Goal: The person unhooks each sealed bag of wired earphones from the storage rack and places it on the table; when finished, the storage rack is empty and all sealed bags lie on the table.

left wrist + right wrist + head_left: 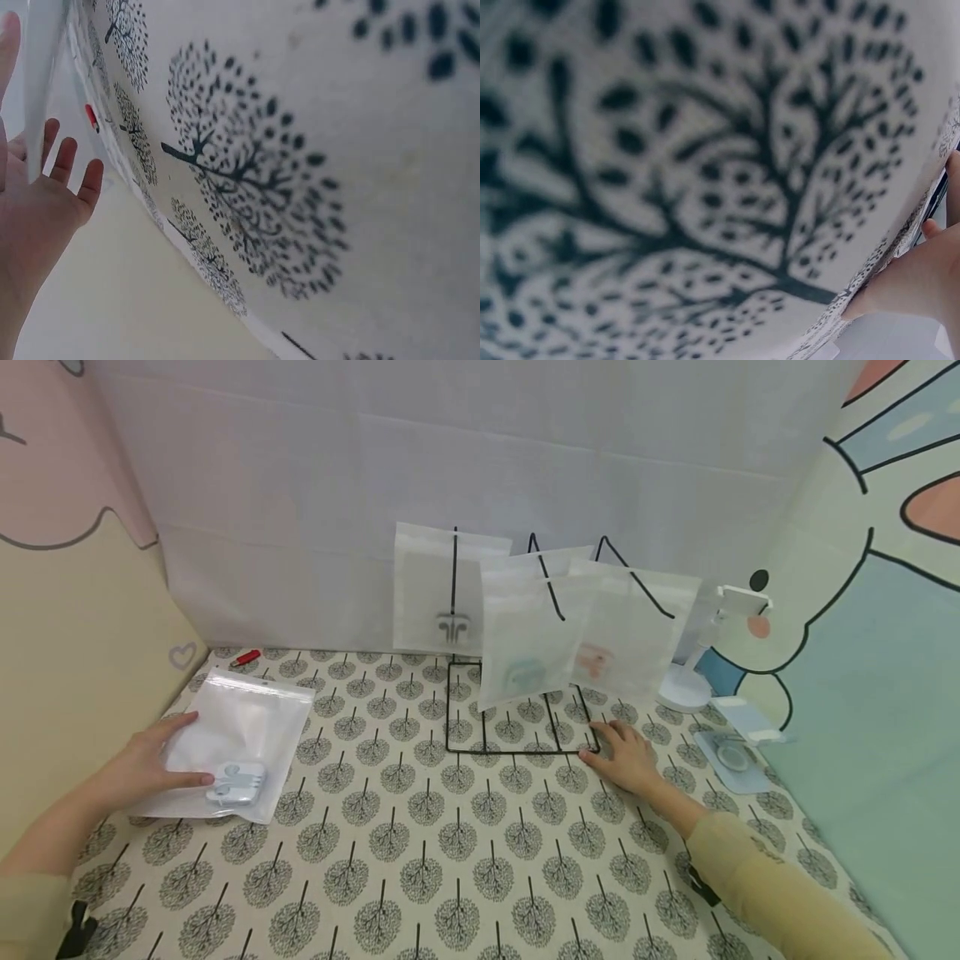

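Note:
My left hand (153, 764) holds a clear white zip bag (262, 714) by its left side. In the left wrist view the bag's edge (43, 90) runs between thumb and fingers. White earphones in a case (236, 782) show through the bag near the thumb. At the table's middle back stands a black wire rack (517, 752) with several hooks. My right hand (626, 760) grips the front right corner of its base. From the hooks hang frosted bags: one with black earphones (453, 628), one with a bluish item (525, 674), one with a reddish item (592, 660).
A small red object (246, 657) lies at the back left. On the right stand a white phone stand (684, 687) and, nearer, a pale blue folding stand (738, 768). Tree-patterned cloth (420, 877) covers the table; patterned curtains (885, 710) enclose it.

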Tool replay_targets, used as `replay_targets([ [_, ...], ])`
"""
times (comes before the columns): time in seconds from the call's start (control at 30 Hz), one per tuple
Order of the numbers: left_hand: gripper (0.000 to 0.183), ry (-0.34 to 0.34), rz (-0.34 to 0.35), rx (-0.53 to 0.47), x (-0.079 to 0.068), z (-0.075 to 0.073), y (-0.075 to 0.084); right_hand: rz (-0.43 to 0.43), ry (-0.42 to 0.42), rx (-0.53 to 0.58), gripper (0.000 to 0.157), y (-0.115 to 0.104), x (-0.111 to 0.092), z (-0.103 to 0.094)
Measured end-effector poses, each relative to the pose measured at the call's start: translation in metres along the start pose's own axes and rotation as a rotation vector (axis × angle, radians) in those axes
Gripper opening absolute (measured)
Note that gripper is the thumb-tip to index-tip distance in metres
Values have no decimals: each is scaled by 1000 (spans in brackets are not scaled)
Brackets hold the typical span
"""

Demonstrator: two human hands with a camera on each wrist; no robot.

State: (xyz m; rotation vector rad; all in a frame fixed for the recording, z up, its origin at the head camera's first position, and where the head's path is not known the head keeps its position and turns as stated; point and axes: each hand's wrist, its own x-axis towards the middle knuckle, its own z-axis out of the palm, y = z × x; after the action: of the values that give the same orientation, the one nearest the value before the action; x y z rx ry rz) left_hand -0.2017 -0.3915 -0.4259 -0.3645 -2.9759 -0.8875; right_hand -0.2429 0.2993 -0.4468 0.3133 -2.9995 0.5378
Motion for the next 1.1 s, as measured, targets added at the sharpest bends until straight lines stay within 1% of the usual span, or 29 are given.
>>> replay_targets([
  [0.13,109,-21,7,66,5,0,-3,1,3,-3,64,1,0,1],
  [0.27,110,-47,-20,129,8,1,-4,-1,11,-3,64,2,-1,2],
  [0.37,109,-63,-26,142,7,2,-5,-5,16,-4,64,2,-1,3],
  [0.43,109,-63,-21,134,7,2,-7,-6,16,-4,65,2,-1,3],
  [0.53,111,-45,-11,134,6,3,-8,0,9,-5,65,3,0,4],
  [0.67,111,6,21,147,6,2,-4,7,2,-8,66,5,3,4],
  [0.77,109,56,55,115,10,0,3,0,12,14,67,6,4,4],
  [0.87,107,103,91,67,17,-3,14,-31,42,46,69,7,3,5],
  [0.9,106,117,110,50,20,-3,18,-49,63,41,70,10,3,8],
  [1.0,106,151,145,23,30,-7,34,-75,83,45,72,10,1,7],
  [1.1,108,178,167,-15,41,-12,54,-61,68,38,69,7,1,5],
])
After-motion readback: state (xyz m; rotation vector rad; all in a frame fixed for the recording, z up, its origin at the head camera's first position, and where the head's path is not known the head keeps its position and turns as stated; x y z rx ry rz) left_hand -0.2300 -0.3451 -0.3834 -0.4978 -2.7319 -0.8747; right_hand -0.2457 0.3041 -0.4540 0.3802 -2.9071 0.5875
